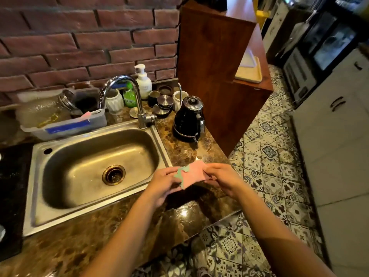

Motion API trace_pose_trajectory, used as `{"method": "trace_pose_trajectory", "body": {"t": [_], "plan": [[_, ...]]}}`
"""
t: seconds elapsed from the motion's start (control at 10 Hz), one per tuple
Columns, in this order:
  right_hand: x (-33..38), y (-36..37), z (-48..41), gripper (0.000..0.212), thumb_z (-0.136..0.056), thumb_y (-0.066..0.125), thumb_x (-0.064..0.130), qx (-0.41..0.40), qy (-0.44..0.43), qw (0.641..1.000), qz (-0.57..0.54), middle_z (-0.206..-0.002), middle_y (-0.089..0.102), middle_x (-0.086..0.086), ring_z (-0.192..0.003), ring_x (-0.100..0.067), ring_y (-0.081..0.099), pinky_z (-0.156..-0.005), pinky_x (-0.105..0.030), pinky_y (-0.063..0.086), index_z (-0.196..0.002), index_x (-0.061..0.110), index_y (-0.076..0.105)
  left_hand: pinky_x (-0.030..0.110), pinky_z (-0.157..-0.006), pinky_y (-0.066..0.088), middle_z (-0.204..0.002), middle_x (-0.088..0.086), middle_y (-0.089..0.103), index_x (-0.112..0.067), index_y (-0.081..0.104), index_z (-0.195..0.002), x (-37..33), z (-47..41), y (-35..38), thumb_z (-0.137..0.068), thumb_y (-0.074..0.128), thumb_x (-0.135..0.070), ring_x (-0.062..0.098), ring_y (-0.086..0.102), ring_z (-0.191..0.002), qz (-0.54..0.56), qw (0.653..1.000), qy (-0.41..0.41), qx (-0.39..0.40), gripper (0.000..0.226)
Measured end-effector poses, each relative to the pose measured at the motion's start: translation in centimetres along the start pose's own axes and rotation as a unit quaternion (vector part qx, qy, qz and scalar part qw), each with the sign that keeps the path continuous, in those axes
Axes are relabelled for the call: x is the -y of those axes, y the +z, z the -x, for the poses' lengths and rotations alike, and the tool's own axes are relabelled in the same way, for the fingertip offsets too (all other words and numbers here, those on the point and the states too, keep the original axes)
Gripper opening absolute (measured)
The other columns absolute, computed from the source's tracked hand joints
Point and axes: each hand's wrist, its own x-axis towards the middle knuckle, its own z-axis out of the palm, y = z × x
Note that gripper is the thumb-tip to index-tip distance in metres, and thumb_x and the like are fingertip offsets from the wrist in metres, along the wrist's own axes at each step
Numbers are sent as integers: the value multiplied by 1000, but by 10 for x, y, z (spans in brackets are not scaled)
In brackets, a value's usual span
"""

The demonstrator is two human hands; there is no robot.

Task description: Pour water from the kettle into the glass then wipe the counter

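Note:
A pink cloth (194,174) with a green underside is held just above the brown marble counter (185,152), to the right of the sink. My left hand (163,183) grips its left edge and my right hand (221,176) grips its right edge. The black kettle (188,118) stands upright on its base at the back right of the counter, apart from both hands. A clear glass (116,114) seems to stand behind the sink near the tap, but it is blurred.
A steel sink (95,166) with a tall tap (137,100) lies left of the hands. Behind it stand a dish tub (65,126), soap bottles, white cups and metal lids. A wooden cabinet (215,76) rises right of the kettle. The counter ends by patterned floor tiles (269,156).

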Motion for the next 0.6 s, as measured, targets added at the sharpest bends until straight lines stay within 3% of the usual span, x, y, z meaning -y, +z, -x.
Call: {"method": "trace_pose_trajectory", "body": {"t": [0.1,0.2,0.3,0.4,0.5,0.6], "plan": [[-15,-26,-29,11,-98,64,-1,-6,14,993,119,-92,70,-12,-76,-17,67,-57,-19,57,-101,-4,75,30,-70,61,-117,11,73,-8,69,-124,28,-25,26,-94,50,19,27,67,-115,-18,999,-38,-28,44],[-32,-53,-57,15,-96,65,-2,-8,27,978,206,-93,69,-14,-83,-25,64,-74,-31,58,-102,-13,72,29,-72,62,-124,14,70,-7,66,-129,50,-46,50,-95,50,16,26,67,-117,-29,995,-70,-60,44],[-45,-75,-82,17,-94,68,1,-4,31,960,277,-87,67,-12,-78,-24,62,-83,-45,60,-101,-14,73,30,-75,61,-112,9,69,-6,65,-130,63,-66,71,-97,53,11,21,67,-103,-26,991,-94,-96,39],[-43,-90,-100,13,-92,70,8,23,38,939,342,-81,72,-15,-76,-25,65,-90,-50,58,-81,8,78,24,-63,56,-93,3,67,-9,67,-125,67,-81,84,-99,58,3,14,64,-83,-19,985,-105,-136,31],[-39,-104,-120,40,-92,64,2,56,31,924,377,-67,71,-3,-71,-23,63,-75,-41,56,-57,18,75,27,-70,55,-87,3,66,-10,69,-126,72,-92,88,-98,62,-4,14,60,-76,-39,982,-103,-155,30],[-26,-112,-132,41,-93,61,3,76,14,905,419,-58,68,10,-60,-9,61,-68,-34,54,-57,18,73,27,-66,55,-87,3,67,-11,70,-126,69,-95,86,-97,63,-8,15,59,-72,-86,978,-99,-160,30]]}}
